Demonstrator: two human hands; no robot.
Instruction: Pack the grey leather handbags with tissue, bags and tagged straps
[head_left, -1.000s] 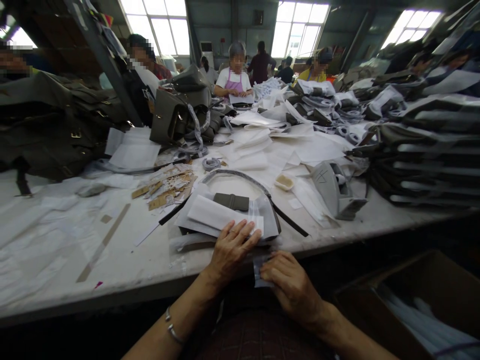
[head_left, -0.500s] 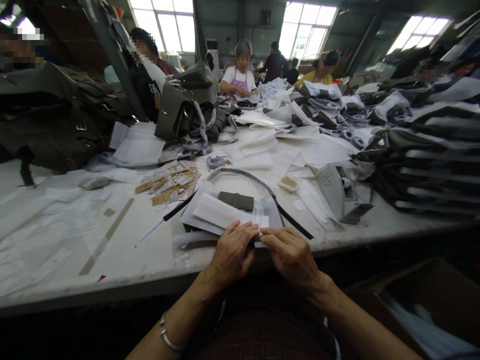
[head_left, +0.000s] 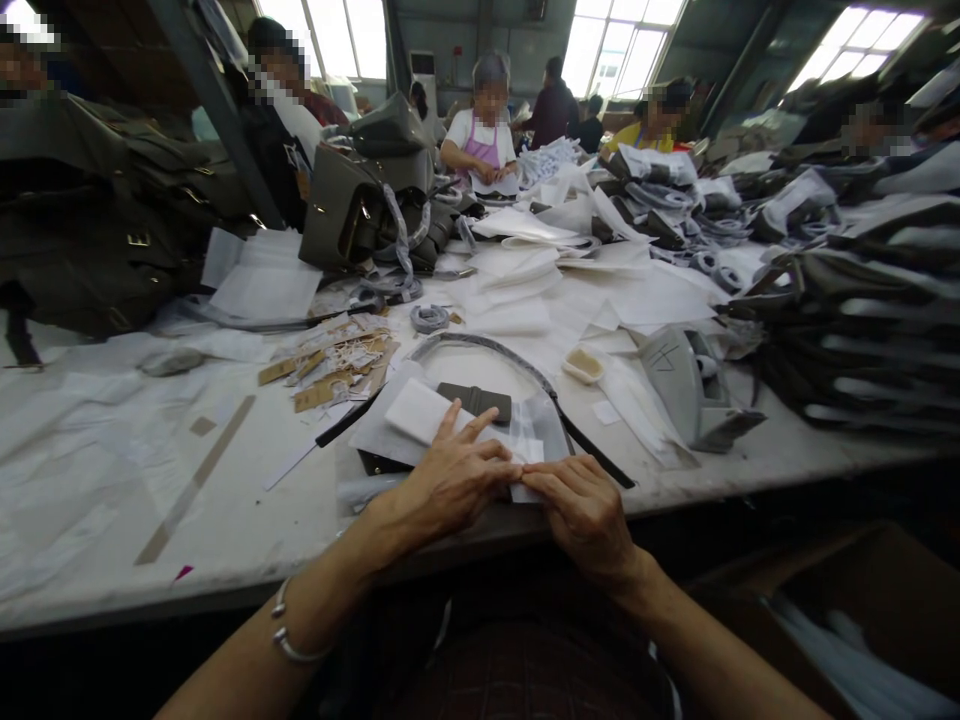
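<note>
Close to the table's front edge lies a small dark grey bag (head_left: 489,404), partly under white sheets. Its strap (head_left: 525,360), wrapped in clear film, loops out behind it. My left hand (head_left: 450,475) lies over a folded white wrapping sheet (head_left: 412,408) with its fingers spread; the index and middle fingertips reach toward the bag. Pinched fingers of my right hand (head_left: 589,505) hold the near right edge of the white material, against the left hand's fingertips. Exactly what sits between those tips is hidden.
A tape dispenser (head_left: 679,385) and a small yellowish block in a dish (head_left: 583,365) stand right. Left are brown tags (head_left: 330,375) and larger grey bags (head_left: 337,210). White sheets (head_left: 517,270) and stacked bags (head_left: 862,330) lie behind and right. A co-worker (head_left: 480,140) works across the table.
My left hand has spread its fingers and reached further across the folded sheet toward the bag. The right hand keeps its pinch at the near edge. The view has shifted slightly.
</note>
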